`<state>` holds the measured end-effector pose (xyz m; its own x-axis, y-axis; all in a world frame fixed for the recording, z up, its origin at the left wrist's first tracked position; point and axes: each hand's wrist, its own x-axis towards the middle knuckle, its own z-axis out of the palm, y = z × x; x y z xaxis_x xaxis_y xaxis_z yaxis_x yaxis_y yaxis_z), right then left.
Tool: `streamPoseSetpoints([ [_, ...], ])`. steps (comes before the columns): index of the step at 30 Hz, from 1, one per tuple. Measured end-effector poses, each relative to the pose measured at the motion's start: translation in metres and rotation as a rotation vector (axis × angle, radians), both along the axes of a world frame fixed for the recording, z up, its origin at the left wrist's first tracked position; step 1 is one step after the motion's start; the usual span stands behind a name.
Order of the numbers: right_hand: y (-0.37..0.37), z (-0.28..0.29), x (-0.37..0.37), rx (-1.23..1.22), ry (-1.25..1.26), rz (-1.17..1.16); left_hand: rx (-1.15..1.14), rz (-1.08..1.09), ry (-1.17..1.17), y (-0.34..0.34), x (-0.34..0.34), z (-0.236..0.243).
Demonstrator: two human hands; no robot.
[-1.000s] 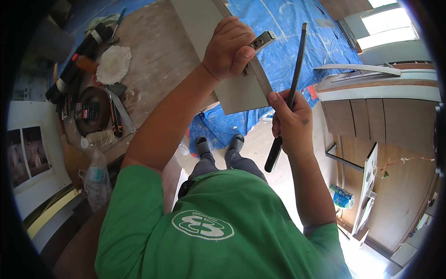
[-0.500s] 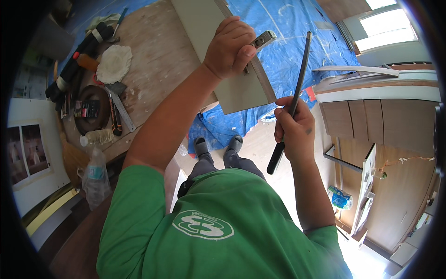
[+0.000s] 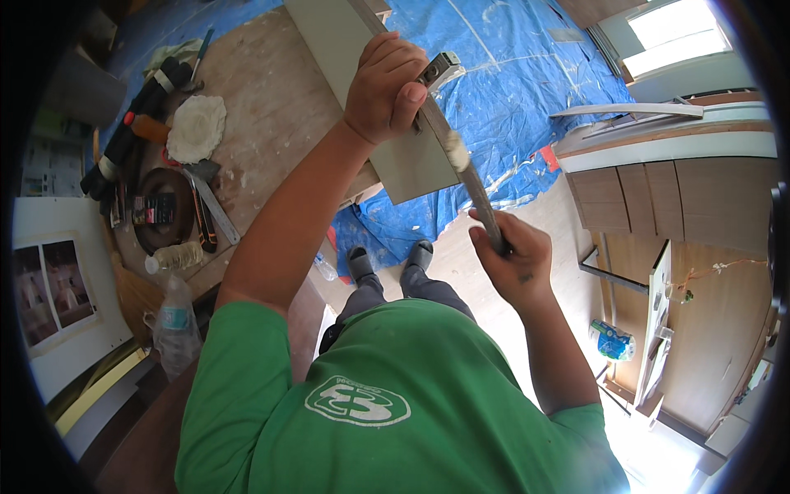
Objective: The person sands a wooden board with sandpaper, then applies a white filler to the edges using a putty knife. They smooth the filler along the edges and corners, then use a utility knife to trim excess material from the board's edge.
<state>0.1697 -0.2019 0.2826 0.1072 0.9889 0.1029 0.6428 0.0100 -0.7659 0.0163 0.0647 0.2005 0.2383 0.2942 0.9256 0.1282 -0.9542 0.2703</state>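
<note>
Two-Handed Edge Work

The right hand (image 3: 520, 253) is gripping a bar (image 3: 480, 193), its fingers closing around the near end. Ahead and left of that hand, the bar's pale, blurred tip is pointing at the edge of a board (image 3: 411, 169); contact cannot be confirmed. Farther ahead, the left hand (image 3: 385, 90) is clenching a metal fitting (image 3: 439, 70), which is projecting to its right. The board is running beneath the left hand and overhanging the table (image 3: 271, 107). Well to that hand's left, a knife (image 3: 204, 221) and a metal strip (image 3: 216, 206) are lying on the table. Beyond both hands, a blue sheet (image 3: 510, 90) is spreading out.

Step in hand: apparently, working the bar at the board's edge. The next move is probably calling for a firm left grip and a controlled tip.
</note>
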Motion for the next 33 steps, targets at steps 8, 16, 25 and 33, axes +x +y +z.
streamPoseSetpoints([
  [8,-0.053,0.011,0.000,-0.142,-0.002,-0.082,0.017,0.003,-0.030,0.000,0.003,0.001],
  [16,-0.071,0.001,-0.005,-0.111,-0.125,-0.041,0.020,0.011,-0.046,0.001,0.016,0.003],
  [25,-0.018,0.002,-0.010,-0.051,-0.105,-0.038,0.025,0.013,-0.066,0.002,0.020,0.000],
  [33,-0.040,0.022,-0.010,-0.119,-0.023,-0.091,0.026,-0.005,-0.082,0.005,0.017,0.000],
])
